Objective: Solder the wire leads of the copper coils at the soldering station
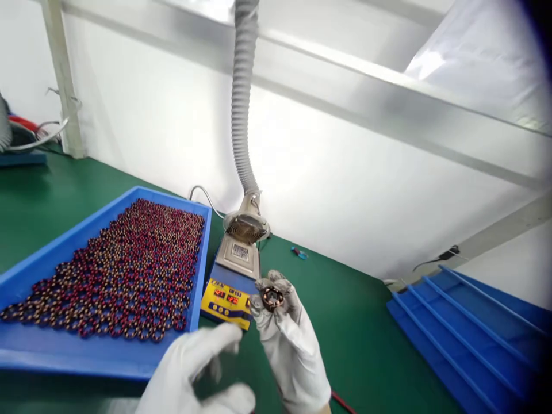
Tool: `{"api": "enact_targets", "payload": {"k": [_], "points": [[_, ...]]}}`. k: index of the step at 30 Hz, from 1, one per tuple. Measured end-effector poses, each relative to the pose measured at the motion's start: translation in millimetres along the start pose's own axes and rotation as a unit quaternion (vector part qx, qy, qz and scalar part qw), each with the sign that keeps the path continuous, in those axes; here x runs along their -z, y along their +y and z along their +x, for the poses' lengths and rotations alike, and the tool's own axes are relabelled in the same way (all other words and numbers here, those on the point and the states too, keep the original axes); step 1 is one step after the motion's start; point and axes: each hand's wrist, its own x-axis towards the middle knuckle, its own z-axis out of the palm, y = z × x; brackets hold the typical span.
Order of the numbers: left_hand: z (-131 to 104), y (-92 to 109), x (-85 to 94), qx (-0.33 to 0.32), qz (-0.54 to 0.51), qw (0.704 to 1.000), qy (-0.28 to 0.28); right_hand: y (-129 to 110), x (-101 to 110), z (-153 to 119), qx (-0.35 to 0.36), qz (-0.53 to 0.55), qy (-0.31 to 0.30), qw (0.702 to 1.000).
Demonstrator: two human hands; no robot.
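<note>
In a white glove with dark-stained fingertips, my right hand [292, 339] pinches a small ring-shaped copper coil [273, 297], raised in front of the soldering heater. My left hand [196, 368], also gloved in white, is blurred by motion at the bottom, fingers apart and nothing visible between them. It is between the tray's near corner and my right hand. The blue tray [86, 362] on the left carries rows of many similar ring coils [129, 270], some reddish and some copper-toned. Behind my hands stands the heater [226, 303], with a yellow front panel, lit red digits and a metal top plate.
A grey corrugated hose [242, 109] hangs down to a round metal hood [246, 226] over the heater. Small cutters [299, 253] lie on the green table [345, 299] near the wall. Stacked blue trays [457, 333] stand at the right. Metal rails cross above.
</note>
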Motion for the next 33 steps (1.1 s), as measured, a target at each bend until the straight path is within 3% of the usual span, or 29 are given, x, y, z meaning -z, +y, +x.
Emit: {"api": "enact_targets", "payload": {"k": [3, 5, 8, 13, 15, 18, 23, 29, 33], "points": [[46, 20, 4.1, -0.068, 0.102, 0.982, 0.142, 3, -11, 4, 0.02, 0.036, -0.025, 0.999], [66, 26, 2.1, -0.105, 0.119, 0.973, 0.167, 11, -10, 9, 0.02, 0.025, -0.041, 0.999], [78, 21, -3.4, -0.122, 0.093, 0.975, 0.162, 17, -3, 19, 0.036, -0.018, -0.049, 0.998], [79, 6, -5.5, -0.163, 0.103, 0.974, 0.122, 3, 10, 32, 0.093, -0.114, -0.08, 0.986], [81, 5, -4.7, -0.195, 0.111, 0.97, 0.097, -1, 10, 34, 0.11, -0.138, -0.083, 0.981], [83, 8, -4.1, -0.231, 0.131, 0.958, 0.105, 2, 7, 36, 0.149, -0.13, -0.068, 0.978], [83, 7, -2.6, -0.237, 0.18, 0.949, 0.102, 9, 10, 32, 0.055, 0.039, 0.01, 0.998], [84, 3, -0.6, -0.235, 0.228, 0.932, 0.159, 21, 2, 19, 0.026, -0.078, 0.023, 0.996], [84, 0, -1.5, -0.226, 0.239, 0.929, 0.168, 40, -7, 18, 0.013, -0.081, 0.027, 0.996]]}}
